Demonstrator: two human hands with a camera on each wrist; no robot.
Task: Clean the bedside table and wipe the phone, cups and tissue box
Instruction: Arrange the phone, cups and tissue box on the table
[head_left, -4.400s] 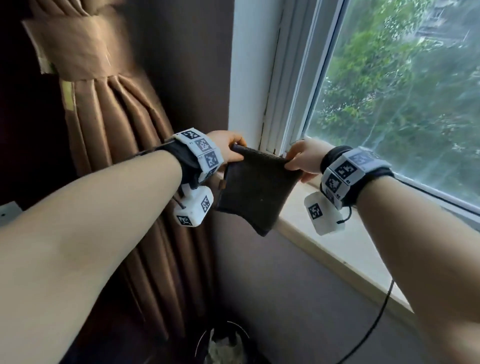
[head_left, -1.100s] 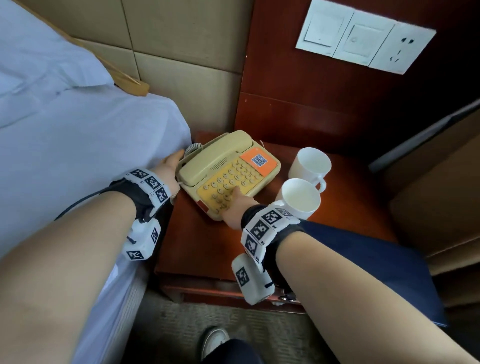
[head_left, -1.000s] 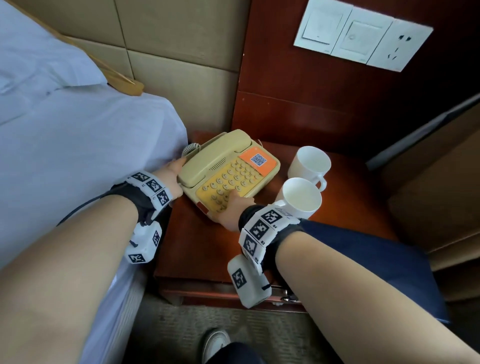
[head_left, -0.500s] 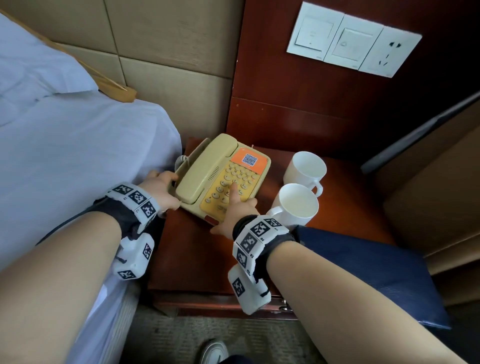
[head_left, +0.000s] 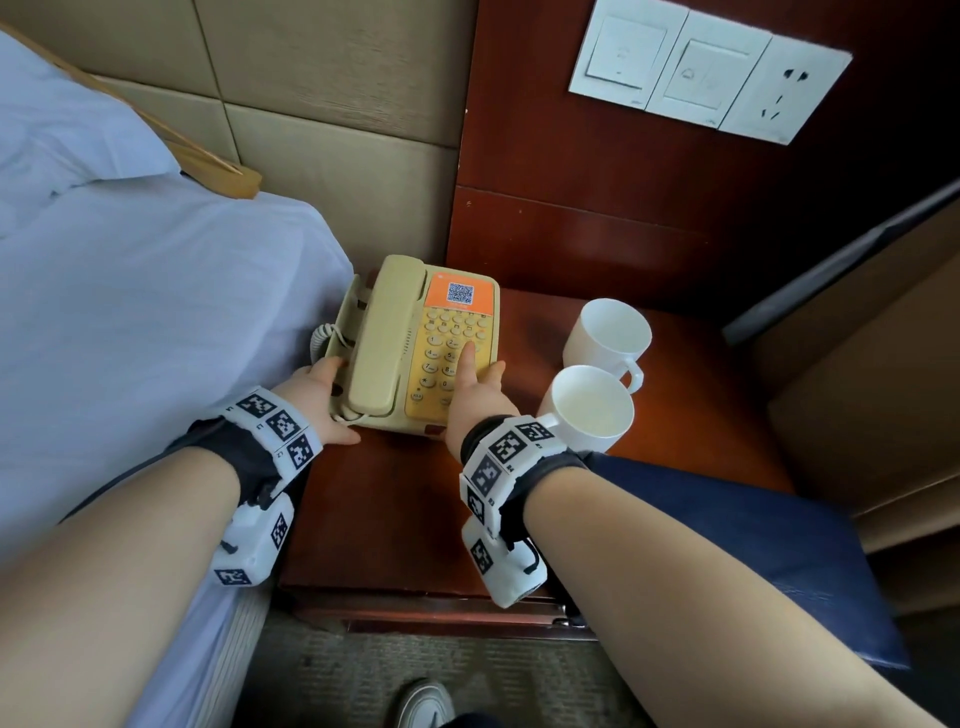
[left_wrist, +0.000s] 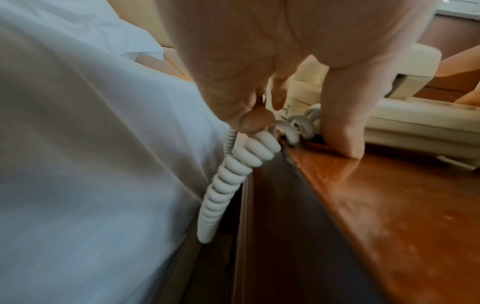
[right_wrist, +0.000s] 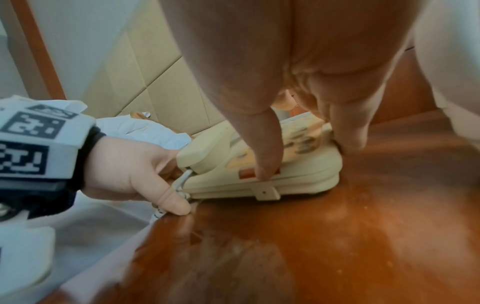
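Head view, phone: the phone (head_left: 415, 343) sits on the bedside table (head_left: 374, 499) at its bed-side back corner, squared to the table edges.
Head view, left hand: the left hand (head_left: 322, 400) clasps the phone's bed-side near corner, thumb along the front edge; judged, it steers the base.
Head view, right hand: the right hand (head_left: 475, 389) lies flat on the keypad, fingers straight, gripping nothing; it seems to press the base down while guiding it.
Head view, cups: two white cups (head_left: 597, 374) stand right of the phone, the nearer one just beside the right wrist; little room to slide the phone that way.
Head view, open room: bare tabletop lies in front of the phone, toward the person; the bed (head_left: 130, 312) hems in the phone's left side.
Head view, missing: no tissue box or cloth shows.
Left wrist view, cord: the coiled cord (left_wrist: 233, 164) hangs off the table edge left of the phone, between table and bed sheet; fingers curl at the phone's side, the thumb tip on the wood.
Left wrist view, risk: the cord could snag on that edge.
Right wrist view, phone: the right hand's thumb and fingers rest straight on the phone's top; the left hand's thumb touches the wood at the phone's front corner.
Right wrist view, surface: glossy wood in front of the phone is specked with dust.
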